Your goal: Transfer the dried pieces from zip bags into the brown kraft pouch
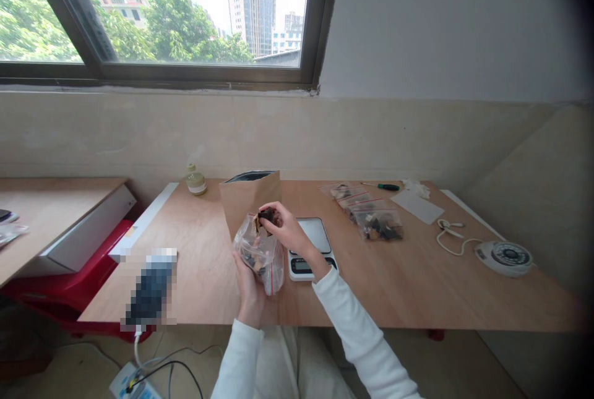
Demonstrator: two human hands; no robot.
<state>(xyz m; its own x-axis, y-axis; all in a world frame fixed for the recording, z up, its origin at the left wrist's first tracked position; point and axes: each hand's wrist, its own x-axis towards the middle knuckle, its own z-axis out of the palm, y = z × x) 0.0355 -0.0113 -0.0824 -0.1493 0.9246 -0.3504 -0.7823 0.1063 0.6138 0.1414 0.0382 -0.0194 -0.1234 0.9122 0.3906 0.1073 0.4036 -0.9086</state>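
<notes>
My left hand [250, 291] grips a small clear zip bag [262, 257] from below; the bag holds dark and tan pieces. At the bag's mouth, my right hand [285, 226] pinches a dark piece [266, 216] between its fingertips. Both hands hover over the wooden table [417, 281], just in front of an open brown paper bag [248, 198] that stands upright. A small digital scale [312, 247] lies right beside my right wrist.
Filled clear zip bags [371, 213] lie at the back right, with a green-handled screwdriver [387, 187], a white card [416, 206] and a round white device with a cord [503, 257]. A small bottle [195, 180] stands at the back left. A blurred-out phone [149, 291] lies front left.
</notes>
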